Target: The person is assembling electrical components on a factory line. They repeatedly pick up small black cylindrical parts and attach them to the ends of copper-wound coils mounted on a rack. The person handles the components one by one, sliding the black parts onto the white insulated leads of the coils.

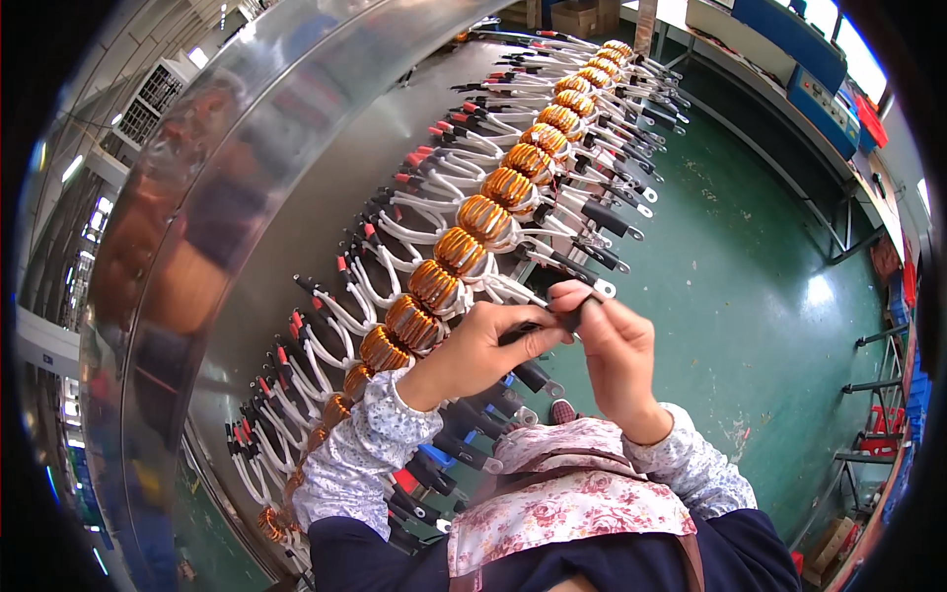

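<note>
Both hands pinch one black lead end: left hand [483, 350] steadies it, right hand [614, 345] grips the tip. Best keep it taut, clear of the coils [483, 219].

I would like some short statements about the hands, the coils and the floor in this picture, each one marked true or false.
1. Both hands meet on one black-sleeved lead. True: the left hand and the right hand pinch it together.
2. The copper coils lie in a heap. False: they lie in one long row on the metal surface.
3. The floor is green. True.
4. The person's sleeves are plain black. False: they are pale with a small flower pattern.
5. The coil wires end in red and black sleeves. True.
</note>
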Motion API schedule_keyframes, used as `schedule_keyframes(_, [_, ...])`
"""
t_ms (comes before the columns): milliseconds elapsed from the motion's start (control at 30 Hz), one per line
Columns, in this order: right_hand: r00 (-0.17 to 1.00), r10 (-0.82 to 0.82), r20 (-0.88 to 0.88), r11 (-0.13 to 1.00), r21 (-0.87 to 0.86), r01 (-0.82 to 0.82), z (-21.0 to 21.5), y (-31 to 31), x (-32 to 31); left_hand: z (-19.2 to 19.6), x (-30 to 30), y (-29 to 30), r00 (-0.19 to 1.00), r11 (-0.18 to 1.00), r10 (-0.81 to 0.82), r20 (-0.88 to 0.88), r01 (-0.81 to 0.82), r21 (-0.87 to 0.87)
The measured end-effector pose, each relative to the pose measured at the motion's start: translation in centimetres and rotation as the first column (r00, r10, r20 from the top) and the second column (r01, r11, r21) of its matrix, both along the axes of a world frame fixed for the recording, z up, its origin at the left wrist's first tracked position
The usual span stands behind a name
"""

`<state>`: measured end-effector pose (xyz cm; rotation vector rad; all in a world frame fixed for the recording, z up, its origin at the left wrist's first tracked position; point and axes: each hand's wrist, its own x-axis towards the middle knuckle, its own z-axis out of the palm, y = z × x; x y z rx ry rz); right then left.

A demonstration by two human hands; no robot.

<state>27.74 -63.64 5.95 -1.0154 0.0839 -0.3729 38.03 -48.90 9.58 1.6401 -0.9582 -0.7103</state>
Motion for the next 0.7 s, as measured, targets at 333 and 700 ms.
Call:
schedule_keyframes(333, [0.63,0.666,-0.398,0.739,0.467,-0.486,-3.9,-3.6,-3.0,-2.4,5.7,1.4,0.836,0.893,0.347,-0.426,-0.433,-0.122])
schedule_keyframes(700, [0.733,0.536,-0.419,0.844,0.245,-0.477,-7.2,-2.0,-3.0,-5.3,9.7,2.0,0.759,0.801,0.309,-0.573,-0.532,-0.274])
